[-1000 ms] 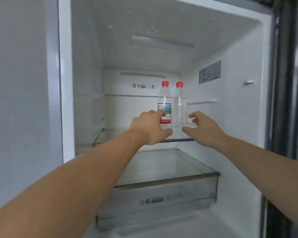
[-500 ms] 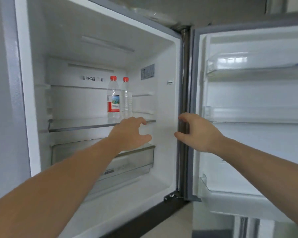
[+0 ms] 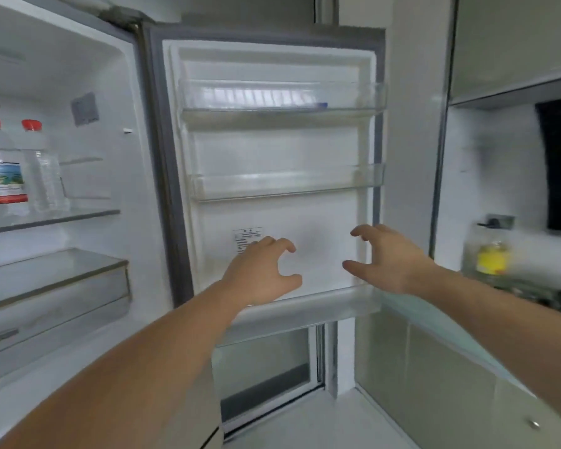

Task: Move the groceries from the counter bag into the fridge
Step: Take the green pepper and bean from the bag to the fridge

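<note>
Two clear water bottles with red caps stand side by side on the fridge's glass shelf at the far left: a labelled bottle and a plain bottle. The fridge door hangs open in the middle of the view. My left hand and my right hand float in front of the door's lower part, both empty with fingers loosely curled. No counter bag is in sight.
The door carries transparent racks, an upper one and a middle one. A drawer sits under the glass shelf. At right, a counter bears a jar with yellow contents; cabinet doors lie below.
My view has swung right, from the fridge interior to the open door and the counter. Both hands have let go of the bottles and pulled back from the shelf, empty.
</note>
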Tool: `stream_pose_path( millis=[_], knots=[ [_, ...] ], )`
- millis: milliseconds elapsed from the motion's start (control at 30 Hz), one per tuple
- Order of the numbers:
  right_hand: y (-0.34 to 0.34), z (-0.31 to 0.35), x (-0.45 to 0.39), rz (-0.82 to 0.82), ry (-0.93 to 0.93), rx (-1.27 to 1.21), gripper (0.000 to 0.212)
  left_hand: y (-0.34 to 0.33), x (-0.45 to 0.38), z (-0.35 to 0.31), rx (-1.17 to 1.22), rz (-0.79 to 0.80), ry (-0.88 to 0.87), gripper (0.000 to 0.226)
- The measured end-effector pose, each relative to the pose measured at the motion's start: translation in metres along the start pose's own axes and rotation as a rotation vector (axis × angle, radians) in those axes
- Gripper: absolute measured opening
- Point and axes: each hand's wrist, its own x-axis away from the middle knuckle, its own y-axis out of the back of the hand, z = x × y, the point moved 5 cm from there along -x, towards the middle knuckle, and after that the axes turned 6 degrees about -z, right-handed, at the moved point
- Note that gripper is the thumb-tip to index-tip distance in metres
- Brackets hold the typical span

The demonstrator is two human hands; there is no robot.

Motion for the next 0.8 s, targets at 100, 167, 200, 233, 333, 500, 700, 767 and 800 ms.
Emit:
stream_pose_path(
  millis=[100,167,200,233,333,500,700,767,800],
  knots=[
    [0.028,-0.048,0.012,-0.05,-0.108,0.062,0.065,-0.036,-0.028,-0.052,0.077,0.025,-0.103,0.051],
    [0.044,-0.077,0.024,-0.07,-0.186,0.122,0.064,-0.058,-0.042,-0.085,0.128,0.054,-0.193,0.052],
    [0.051,-0.09,0.032,-0.074,-0.232,0.152,0.062,-0.069,-0.049,-0.1,0.158,0.066,-0.238,0.052],
    [0.056,-0.104,0.04,-0.079,-0.282,0.174,0.06,-0.08,-0.055,-0.114,0.189,0.079,-0.279,0.053],
    [0.07,-0.137,0.073,-0.108,-0.436,0.242,0.053,-0.112,-0.07,-0.155,0.255,0.102,-0.424,0.052],
    [0.085,-0.164,0.145,-0.166,-0.702,0.4,0.056,-0.158,-0.069,-0.227,0.385,0.19,-0.664,0.052],
    [0.122,-0.158,0.253,-0.237,-0.997,0.566,0.06,-0.195,-0.015,-0.304,0.529,0.332,-0.881,0.05],
    [0.141,-0.151,0.296,-0.269,-1.093,0.614,0.065,-0.195,0.013,-0.336,0.542,0.348,-0.968,0.048],
    [0.151,-0.147,0.318,-0.287,-1.142,0.636,0.065,-0.193,0.029,-0.353,0.554,0.361,-1.008,0.047]
  ],
)
